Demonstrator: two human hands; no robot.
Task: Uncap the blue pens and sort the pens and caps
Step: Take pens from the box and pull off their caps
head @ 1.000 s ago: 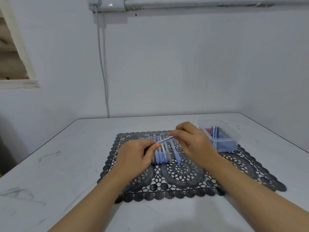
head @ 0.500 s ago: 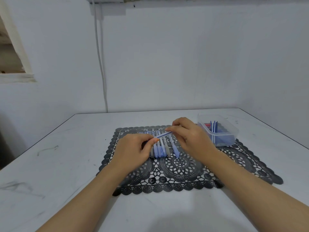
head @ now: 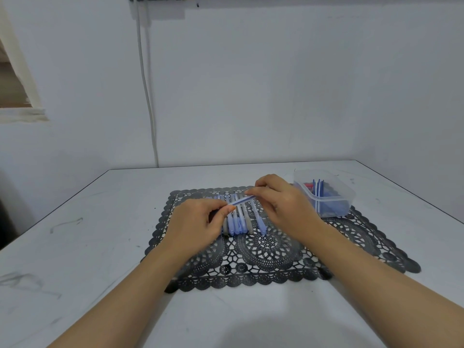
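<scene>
We see one blue pen (head: 240,200) held in the air just above the middle of the black lace mat (head: 253,254), slanting up from left to right. The left hand (head: 198,223) pinches its lower left end between thumb and curled fingers. The right hand (head: 285,203) pinches its upper right end with the fingertips. Both ends are buried in the fingers, so we cannot tell whether the cap is on, loosened or off.

Directly beneath it, a row of pens (head: 237,221) lies side by side on the mat, pointing away from us. We count about six near ends, four of them blue and two greyish. The left hand covers the row's left edge and the right hand its far right part, so the true number is uncertain.

Near the right hand, on the mat's far right corner, stands one clear plastic box (head: 326,209). Inside we make out a few thin blue sticks leaning upright, a blue mass at the bottom and something red at the back. The cloudy wall blurs them too much to count.

The mat lies on a white table (head: 100,247). One cable (head: 148,96) runs down the wall (head: 276,84) behind it, its top cut off by the frame.
</scene>
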